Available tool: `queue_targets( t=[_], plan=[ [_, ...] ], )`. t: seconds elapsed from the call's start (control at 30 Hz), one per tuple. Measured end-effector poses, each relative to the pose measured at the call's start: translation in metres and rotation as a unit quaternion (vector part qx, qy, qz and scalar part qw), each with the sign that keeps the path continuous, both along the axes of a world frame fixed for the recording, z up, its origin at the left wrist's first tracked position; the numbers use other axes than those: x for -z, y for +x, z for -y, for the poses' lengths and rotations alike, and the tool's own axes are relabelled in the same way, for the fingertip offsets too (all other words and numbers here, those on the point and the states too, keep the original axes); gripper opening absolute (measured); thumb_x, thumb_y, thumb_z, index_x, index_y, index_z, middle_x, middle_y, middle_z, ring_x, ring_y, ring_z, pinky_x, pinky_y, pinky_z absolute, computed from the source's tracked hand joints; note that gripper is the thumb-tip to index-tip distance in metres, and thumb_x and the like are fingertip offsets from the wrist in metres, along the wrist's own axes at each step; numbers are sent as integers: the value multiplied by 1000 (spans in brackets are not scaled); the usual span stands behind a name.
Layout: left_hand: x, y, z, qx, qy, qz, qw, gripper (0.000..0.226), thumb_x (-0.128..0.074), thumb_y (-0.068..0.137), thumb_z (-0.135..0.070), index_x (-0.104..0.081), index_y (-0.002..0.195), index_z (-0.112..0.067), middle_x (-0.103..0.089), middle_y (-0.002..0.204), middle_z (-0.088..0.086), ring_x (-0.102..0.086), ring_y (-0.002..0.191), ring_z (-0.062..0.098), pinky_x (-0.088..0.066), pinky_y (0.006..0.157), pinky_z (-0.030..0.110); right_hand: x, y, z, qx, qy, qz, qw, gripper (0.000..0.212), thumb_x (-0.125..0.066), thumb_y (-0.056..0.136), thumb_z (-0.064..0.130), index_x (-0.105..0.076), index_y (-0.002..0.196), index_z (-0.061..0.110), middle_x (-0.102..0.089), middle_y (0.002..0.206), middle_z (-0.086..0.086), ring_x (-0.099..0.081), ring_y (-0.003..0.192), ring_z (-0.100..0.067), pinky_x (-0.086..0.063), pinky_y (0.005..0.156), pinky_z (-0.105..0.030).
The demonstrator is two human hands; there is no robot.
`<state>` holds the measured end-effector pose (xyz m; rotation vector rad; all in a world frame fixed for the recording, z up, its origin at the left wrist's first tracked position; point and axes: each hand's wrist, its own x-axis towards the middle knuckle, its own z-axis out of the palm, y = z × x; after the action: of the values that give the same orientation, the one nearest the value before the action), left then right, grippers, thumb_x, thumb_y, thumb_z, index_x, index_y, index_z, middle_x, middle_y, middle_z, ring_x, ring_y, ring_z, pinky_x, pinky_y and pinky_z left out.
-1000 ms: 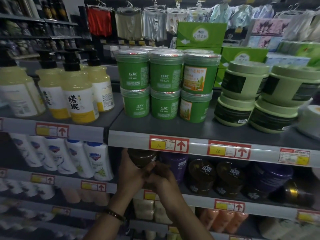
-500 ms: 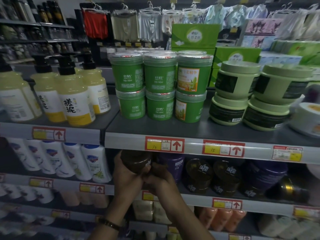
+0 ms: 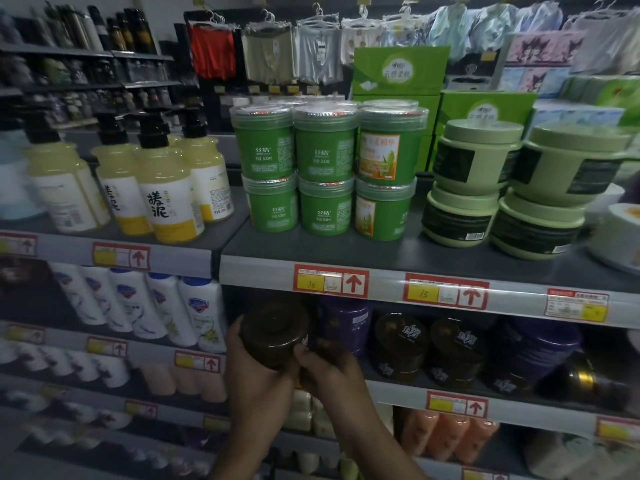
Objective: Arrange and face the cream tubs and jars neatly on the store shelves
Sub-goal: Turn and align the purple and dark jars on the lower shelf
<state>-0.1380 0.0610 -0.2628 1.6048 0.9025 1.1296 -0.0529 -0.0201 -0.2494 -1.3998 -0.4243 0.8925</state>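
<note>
A dark brown jar (image 3: 275, 332) is tilted with its lid toward me, just under the edge of the upper shelf (image 3: 381, 258). My left hand (image 3: 256, 379) grips it from the left and below. My right hand (image 3: 332, 372) holds its right side with curled fingers. Behind them on the second shelf stand a purple tub (image 3: 346, 323), two more dark brown jars (image 3: 398, 344) and a large purple tub (image 3: 540, 348). On the upper shelf, green tubs (image 3: 325, 150) are stacked two high, beside stacked pale green jars (image 3: 478, 157).
Yellow pump bottles (image 3: 166, 188) stand on the upper shelf at left, white bottles (image 3: 197, 310) below them. Orange bottles (image 3: 446, 434) fill a lower shelf. Green boxes (image 3: 398, 71) and hanging clothes sit behind. A white tub (image 3: 620, 233) is at the far right.
Both hands have drawn the brown jar slightly down and out from the second shelf and tipped its lid toward me. The view has shifted a little.
</note>
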Motion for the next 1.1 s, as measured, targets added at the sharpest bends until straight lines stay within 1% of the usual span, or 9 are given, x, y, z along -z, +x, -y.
queue_targets(
  t=[0.13, 0.27, 0.37, 0.43, 0.63, 0.8, 0.93, 1.03, 1.1],
  plan=[
    [-5, -1, 23, -3, -26, 25, 999, 91, -96, 64, -11, -48, 135, -41, -65, 120, -26, -59, 109, -15, -47, 88, 18, -4, 3, 20, -33, -3, -42, 999, 22, -73, 99, 28, -77, 118, 17, -81, 113, -3, -76, 112, -21, -58, 106, -49],
    [-9, 4, 45, 4, -48, 44, 998, 98, -98, 61, -9, -48, 136, -47, -64, 120, -25, -60, 112, -8, -48, 90, 19, -13, 3, 38, -21, 24, -47, 998, 29, -75, 97, 21, -74, 126, 23, -81, 114, 3, -76, 111, -16, -60, 102, -44],
    [-7, 9, 58, 4, -61, 59, 996, 101, -98, 58, -8, -48, 134, -53, -64, 125, -21, -62, 119, 4, -55, 101, 39, -21, 6, 53, -18, 48, -57, 997, 33, -74, 96, 18, -71, 129, 23, -81, 115, 2, -77, 108, -14, -64, 90, -33],
    [-9, 15, 68, 5, -64, 55, 996, 103, -98, 58, -7, -47, 133, -54, -63, 125, -22, -61, 117, 2, -53, 100, 35, -24, 10, 62, -7, 48, -66, 997, 36, -75, 96, 18, -70, 131, 20, -81, 116, 0, -77, 107, -14, -64, 86, -29],
    [-8, 36, 96, 32, -81, 62, 994, 102, -96, 60, -1, -47, 131, -54, -61, 123, -24, -60, 116, 2, -51, 91, 24, -26, 25, 86, 40, -3, -85, 996, 36, -83, 89, 31, -73, 123, 26, -82, 109, 3, -77, 107, -24, -59, 102, -51],
    [-3, 55, 114, 41, -68, 41, 996, 103, -98, 62, -10, -42, 137, -54, -59, 133, -16, -59, 125, 10, -52, 100, 31, -22, 39, 105, 69, -12, -125, 990, 46, -86, 84, 38, -72, 127, 30, -81, 117, 0, -74, 113, -31, -59, 101, -54],
    [2, 73, 127, 63, -63, 49, 995, 104, -97, 64, -10, -40, 137, -58, -57, 137, -17, -58, 128, 7, -54, 101, 31, -18, 46, 120, 92, -11, -145, 985, 68, -91, 70, 49, -70, 132, 31, -80, 120, 0, -75, 112, -32, -61, 97, -52],
    [3, 84, 135, 75, -61, 50, 994, 104, -97, 65, -14, -37, 132, -67, -57, 137, -19, -58, 128, 6, -56, 103, 38, -23, 55, 128, 107, -11, -133, 985, 51, -85, 81, 41, -71, 129, 30, -80, 118, -1, -73, 113, -31, -61, 93, -49],
    [4, 91, 139, 82, -57, 44, 994, 106, -98, 62, -15, -39, 137, -62, -57, 138, -20, -57, 130, 6, -55, 105, 40, -29, 61, 135, 113, -8, -136, 984, 42, -82, 86, 36, -70, 126, 31, -80, 115, -2, -72, 111, -31, -60, 81, -44]
  ],
)
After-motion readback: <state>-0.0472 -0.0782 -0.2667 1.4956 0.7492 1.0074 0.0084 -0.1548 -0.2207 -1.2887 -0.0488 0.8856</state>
